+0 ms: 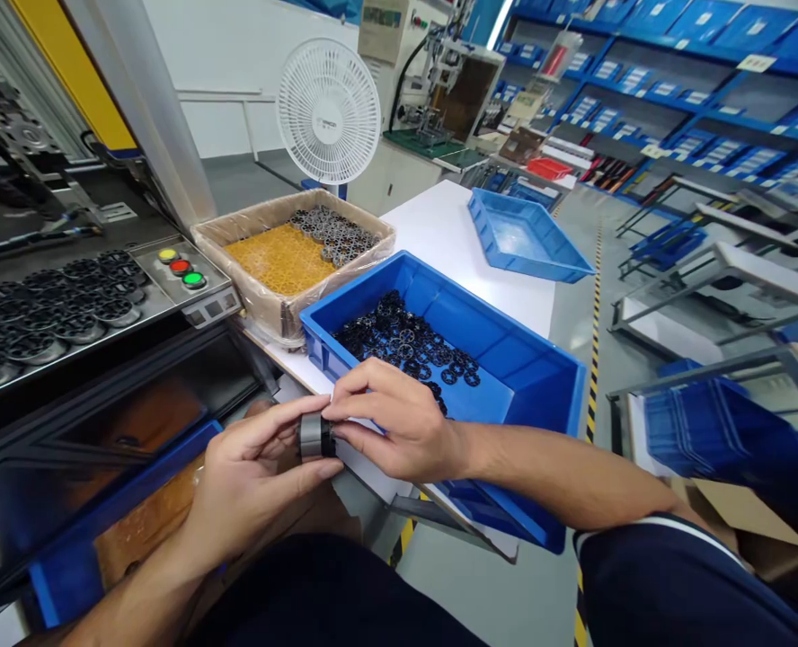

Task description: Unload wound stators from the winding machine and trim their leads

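Where left hand [241, 474] meets right hand [399, 427]: grey-and-black cylindrical part [311, 435], lower centre of frame.
Left grip: closed around grey band.
Right grip: fingers pinching black right end.
Part axis: roughly left-right.

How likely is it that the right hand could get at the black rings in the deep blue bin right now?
Probably yes: the blue bin is open-topped, with no lid over the black rings, and looks close, though the right hand is occupied with the gray-and-black part.
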Demonstrator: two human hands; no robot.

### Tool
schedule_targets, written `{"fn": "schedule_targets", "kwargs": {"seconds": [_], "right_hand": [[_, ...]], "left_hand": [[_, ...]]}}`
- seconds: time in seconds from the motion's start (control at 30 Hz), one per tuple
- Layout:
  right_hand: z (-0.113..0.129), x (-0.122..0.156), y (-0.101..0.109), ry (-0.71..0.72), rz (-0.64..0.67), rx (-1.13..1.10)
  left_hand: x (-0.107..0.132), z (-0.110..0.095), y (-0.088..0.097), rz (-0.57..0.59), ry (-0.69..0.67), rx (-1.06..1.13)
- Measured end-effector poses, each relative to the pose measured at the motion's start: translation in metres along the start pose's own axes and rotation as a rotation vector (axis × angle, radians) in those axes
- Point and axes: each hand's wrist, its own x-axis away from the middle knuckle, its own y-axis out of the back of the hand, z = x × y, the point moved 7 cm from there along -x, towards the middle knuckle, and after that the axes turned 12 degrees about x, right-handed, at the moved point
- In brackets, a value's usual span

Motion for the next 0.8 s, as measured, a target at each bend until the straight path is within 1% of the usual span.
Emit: {"fn": "schedule_targets", "kwargs": {"seconds": [0.13,0.3,0.4,0.5,0.63,0.8], "right_hand": [[0.003,0.002,-0.003,0.079,0.044,-0.001],[0.007,0.004,-0.003,0.172,0.012,0.149],[0.009,0.004,-0.003,0.212,0.006,0.172],[0.012,0.004,-0.002,0.252,-0.004,0.190],[0.014,0.005,-0.001,0.254,-0.007,0.213],[0.016,0.003,0.002,0.285,-0.020,0.230]], "left_hand": [[0.000,-0.005,0.003,-0.027,-0.043,0.000],[0.000,-0.009,0.002,-0.001,-0.013,0.097],[0.000,-0.011,0.000,0.006,-0.007,0.141],[0.001,-0.013,0.000,-0.002,-0.005,0.124],[0.002,-0.015,0.001,-0.012,-0.013,0.082],[0.003,-0.015,-0.001,0.047,0.014,0.093]]}}
